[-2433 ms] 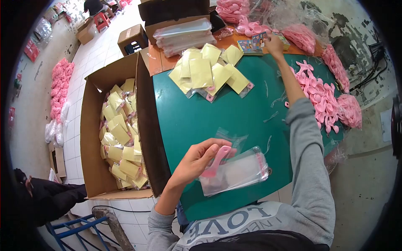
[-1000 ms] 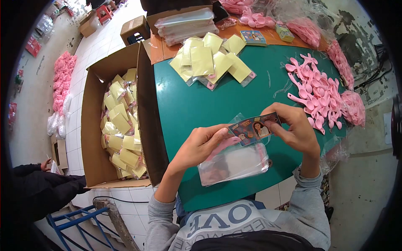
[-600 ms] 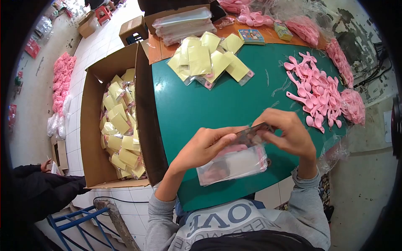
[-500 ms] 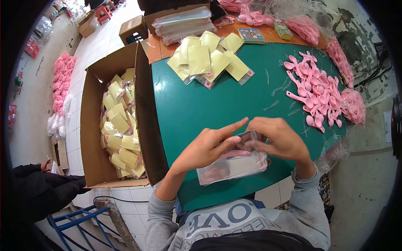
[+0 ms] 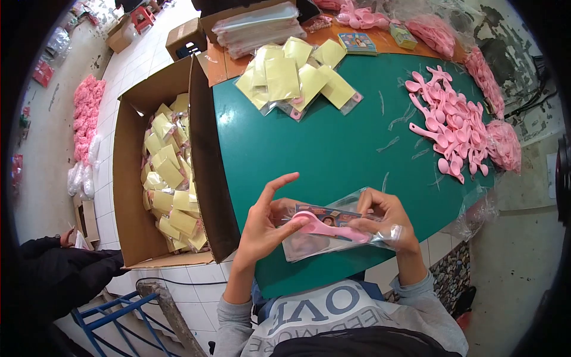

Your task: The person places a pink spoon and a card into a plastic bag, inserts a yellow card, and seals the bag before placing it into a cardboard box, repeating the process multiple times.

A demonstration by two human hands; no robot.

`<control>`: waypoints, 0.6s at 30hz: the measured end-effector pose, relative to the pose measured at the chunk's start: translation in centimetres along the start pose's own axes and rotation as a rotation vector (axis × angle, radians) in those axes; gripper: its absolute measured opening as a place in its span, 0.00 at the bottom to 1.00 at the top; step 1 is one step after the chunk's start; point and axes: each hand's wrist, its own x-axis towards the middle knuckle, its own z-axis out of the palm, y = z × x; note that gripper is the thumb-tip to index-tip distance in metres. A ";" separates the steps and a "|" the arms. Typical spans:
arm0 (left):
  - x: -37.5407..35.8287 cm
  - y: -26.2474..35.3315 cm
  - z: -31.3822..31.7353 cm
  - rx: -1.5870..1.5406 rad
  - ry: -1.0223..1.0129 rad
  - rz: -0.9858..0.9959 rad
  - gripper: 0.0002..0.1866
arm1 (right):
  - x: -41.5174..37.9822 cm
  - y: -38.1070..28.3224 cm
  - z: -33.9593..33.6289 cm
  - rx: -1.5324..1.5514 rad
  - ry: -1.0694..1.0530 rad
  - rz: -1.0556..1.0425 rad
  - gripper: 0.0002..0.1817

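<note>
Near the table's front edge, my left hand (image 5: 264, 229) grips one end of a pink spoon (image 5: 340, 231) and a printed card (image 5: 326, 215) behind it. The thumb presses on the spoon while the index finger sticks up, apart. At the other end, my right hand (image 5: 389, 219) pinches a clear plastic bag (image 5: 352, 201), its fingers close to the spoon's handle. The bag lies around or beside the card; the overlap hides which. Under both hands rests a stack of clear plastic bags (image 5: 303, 249).
Yellow-backed packets (image 5: 282, 78) lie on the green table (image 5: 309, 149). Loose pink spoons (image 5: 455, 128) are piled at the right. A cardboard box (image 5: 205, 154) of packets stands left. Behind are a card stack (image 5: 357, 43) and bundled bags (image 5: 259, 30). Another person's leg (image 5: 77, 268) shows left.
My hands have moved apart, the left one shifting left. The spoon and printed card now show plainly between them, and a clear bag is spread at my right hand.
</note>
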 end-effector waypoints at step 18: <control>-1.1 0.2 0.8 -0.355 0.059 -0.115 0.36 | -2.3 -1.3 -0.7 0.276 -0.080 0.114 0.22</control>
